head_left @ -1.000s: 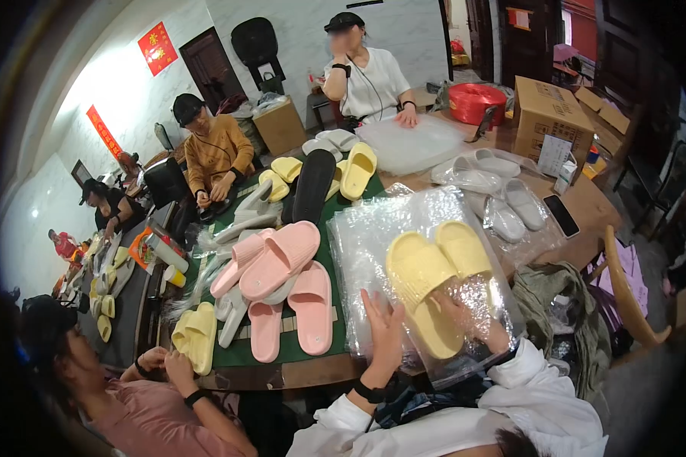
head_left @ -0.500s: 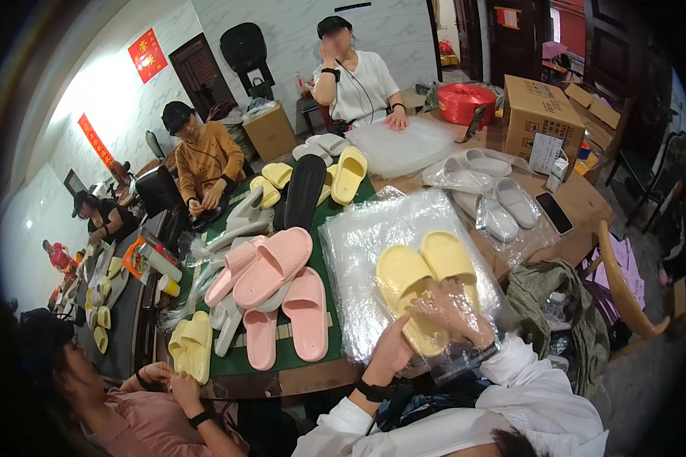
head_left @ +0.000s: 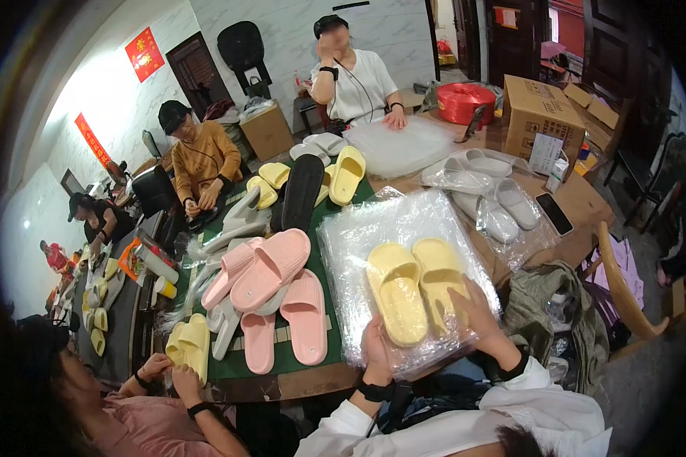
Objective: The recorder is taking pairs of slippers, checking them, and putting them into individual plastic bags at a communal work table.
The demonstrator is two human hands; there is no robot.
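A pair of yellow slippers (head_left: 398, 293) lies side by side in a clear plastic bag, toes away from me, on a stack of clear plastic bags (head_left: 351, 236). My left hand (head_left: 375, 352) is closed at the near left corner of the bag, by the left slipper's heel; its fingertips are partly hidden. My right hand (head_left: 476, 316) grips the right side of the pair, thumb over the right slipper and fingers along its outer edge.
Pink slippers (head_left: 270, 266), a black slipper (head_left: 301, 190) and grey ones crowd the green mat to the left. Bagged grey slippers (head_left: 499, 209) and a phone (head_left: 554, 213) lie right, near a carton (head_left: 537, 114). A co-worker's hands (head_left: 171, 373) hold yellow slippers at lower left.
My right hand has come out from under the clear plastic and now lies at the pair's right side. The slippers have shifted slightly left and turned straighter; my left hand has moved left.
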